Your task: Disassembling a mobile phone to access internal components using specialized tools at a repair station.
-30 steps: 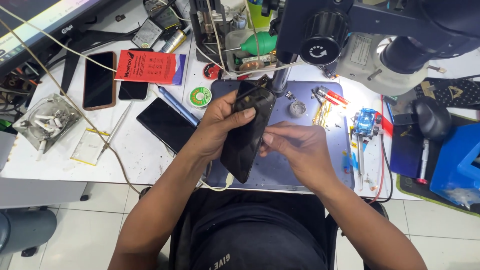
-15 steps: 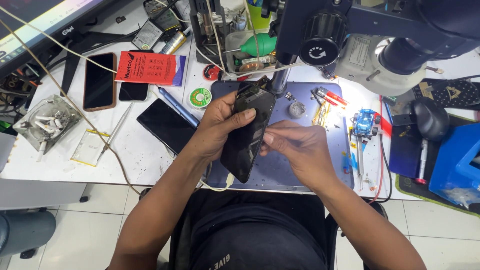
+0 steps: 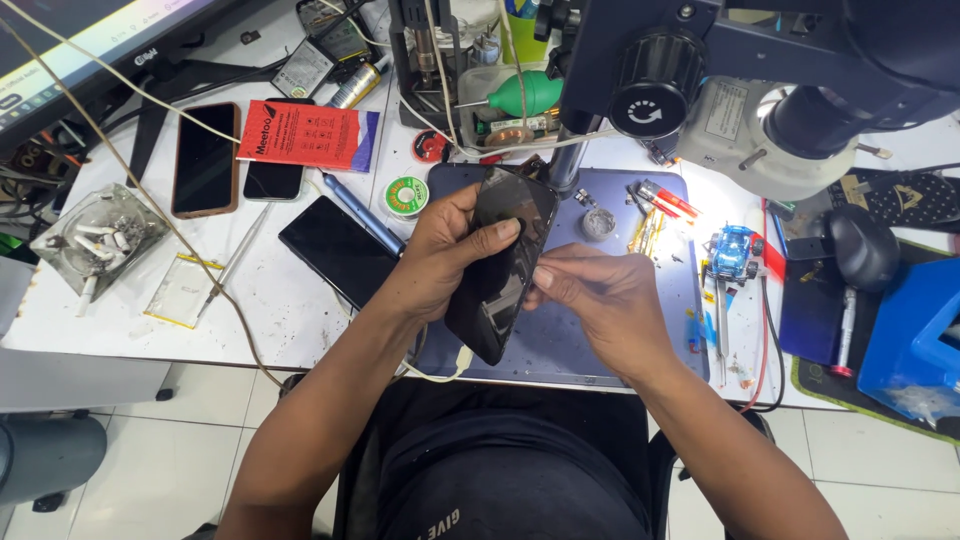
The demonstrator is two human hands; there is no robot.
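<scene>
A black smartphone (image 3: 503, 262) is held near the middle of the frame, above a purple-blue work mat (image 3: 575, 340). It is tilted, its top end toward the upper right and its bottom end toward the lower left, with a glossy dark face that catches pale reflections. A white cable (image 3: 440, 372) curls out from under its lower end.

The left hand (image 3: 443, 258) wraps the phone from the left, fingers behind it and the thumb laid across the glass near the top. The right hand (image 3: 598, 300) meets the phone's right edge with its fingertips drawn together against it; whether they pinch anything small there cannot be told. The phone's back and much of its left edge are hidden by the left hand.

A large microscope (image 3: 760, 70) fills the upper right and is cut off by the frame's top edge. Below it, on the mat's right side, lie small tools (image 3: 660, 210) too fine to make out. To the left of the hands a second dark phone (image 3: 335, 250) lies flat on the white table (image 3: 280, 310), with a blue pen-shaped tool (image 3: 355, 212) just beside it. Further to the upper left are a red packet (image 3: 298, 133) and a phone in a brown case (image 3: 205, 158).

The table's front edge runs just below the hands; bare table shows at the lower left, between the second phone and that edge.
</scene>
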